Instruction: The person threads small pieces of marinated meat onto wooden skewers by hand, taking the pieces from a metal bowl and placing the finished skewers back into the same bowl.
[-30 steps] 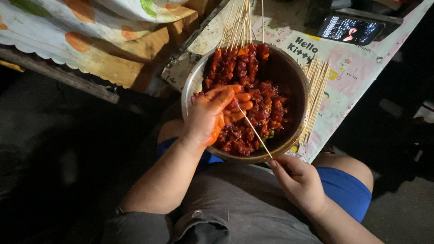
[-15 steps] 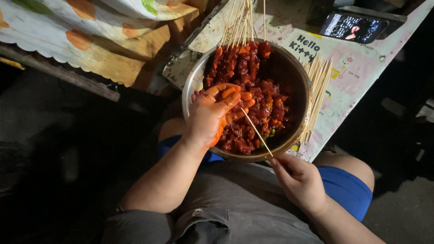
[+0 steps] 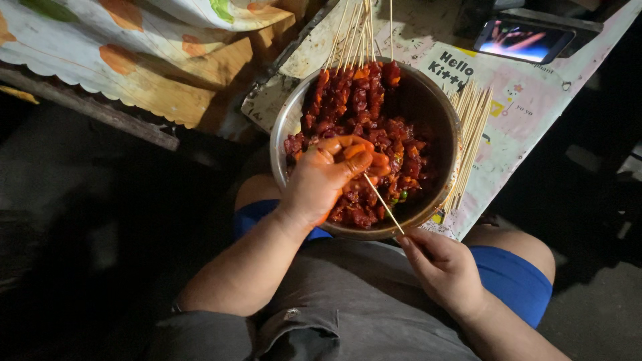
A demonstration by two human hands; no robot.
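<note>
Much of the scene is lying in darkness: the floor to the left and right of the person's knees is showing no detail, and the far edge of the table [image 3: 535, 113] is running out of view at the top. The lit phone [image 3: 525, 40] near the table's far right corner is partly cut off by shadow.

The metal bowl [image 3: 284, 130] is sitting at the table's near edge, over the person's lap, and holding red marinated meat pieces [image 3: 401, 144]. Filled skewers [image 3: 354, 83] are leaning on its far rim, their sticks passing out of frame. Bare bamboo sticks [image 3: 471, 127] are lying on the table just beside the bowl's right rim.

The left hand [image 3: 328, 177], stained orange, is resting inside the bowl with fingers curled together around a piece of meat; the piece itself is mostly hidden by the fingers. The right hand [image 3: 448, 271] is at the bowl's near rim, thumb and forefinger pinched on the lower end of one thin skewer [image 3: 382, 202], whose tip is disappearing under the left fingers.
</note>
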